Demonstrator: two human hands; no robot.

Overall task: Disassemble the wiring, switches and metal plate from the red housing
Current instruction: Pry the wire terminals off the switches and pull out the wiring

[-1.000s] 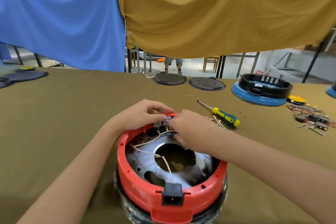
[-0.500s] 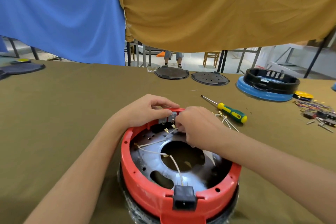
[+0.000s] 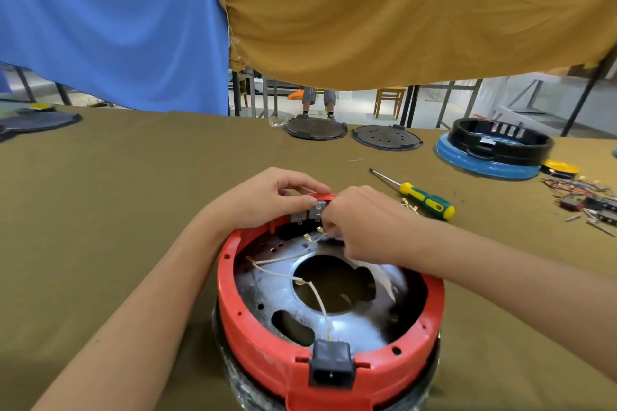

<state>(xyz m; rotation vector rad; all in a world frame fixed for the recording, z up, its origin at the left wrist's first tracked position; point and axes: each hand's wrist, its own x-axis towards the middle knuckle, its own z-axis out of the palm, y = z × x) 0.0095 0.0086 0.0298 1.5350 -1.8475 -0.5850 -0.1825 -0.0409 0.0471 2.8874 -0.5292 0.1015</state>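
Head view, table [image 3: 100, 210] under olive cloth; red housing [image 3: 267, 354] at 6 o'clock, open side up, metal plate [image 3: 360, 327] seated inside it; black socket [image 3: 330, 367] on its near rim, white wire [image 3: 322, 303] running from it across the plate; more white wires with brass terminals [image 3: 309, 237] loose near the far rim; grey switches [image 3: 309, 212] at the far rim, 12 o'clock on the housing. My left hand [image 3: 267, 200] curls over that rim, thumb and fingers pinching the switches; my right hand [image 3: 364, 223] is just beside it, fingers curled and pinched at the wiring by the switches, exact hold hidden by my knuckles. Screwdriver [image 3: 424, 198] at 2 o'clock, near the right hand; two dark discs [image 3: 350, 135] at 12 o'clock, far edge; black-and-blue housing [image 3: 494, 150] at 2 o'clock; heap of wires and small parts [image 3: 587, 202] at 3 o'clock; blue cloth [image 3: 110, 20] and ochre cloth [image 3: 400, 10] hanging behind.
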